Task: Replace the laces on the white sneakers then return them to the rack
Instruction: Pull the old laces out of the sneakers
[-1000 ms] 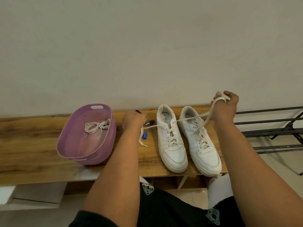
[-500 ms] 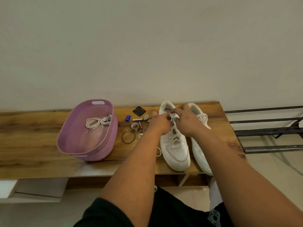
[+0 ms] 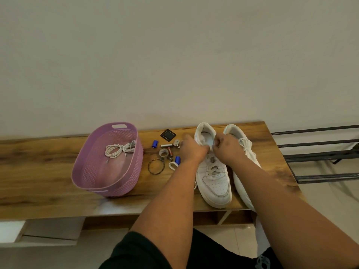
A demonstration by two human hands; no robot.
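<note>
Two white sneakers stand side by side on the wooden bench (image 3: 48, 167), toes toward me. Over the tongue of the left sneaker (image 3: 214, 183) my left hand (image 3: 191, 150) and my right hand (image 3: 226, 145) meet, fingers curled, each pinching the lace (image 3: 212, 169) near the top eyelets. The right sneaker (image 3: 245, 152) is laced and partly hidden behind my right forearm. A bundle of spare laces (image 3: 119, 149) lies coiled in the purple basket (image 3: 91, 171).
Small clutter lies between basket and shoes: blue caps (image 3: 154, 143), a metal ring (image 3: 156, 166), a black square piece (image 3: 168, 134), batteries. A black metal shoe rack (image 3: 318, 152) stands right of the bench. The wall is close behind.
My hands came in from a wide lace pull to the tongue of the left sneaker. Over the last half second they have stayed there with little movement.
</note>
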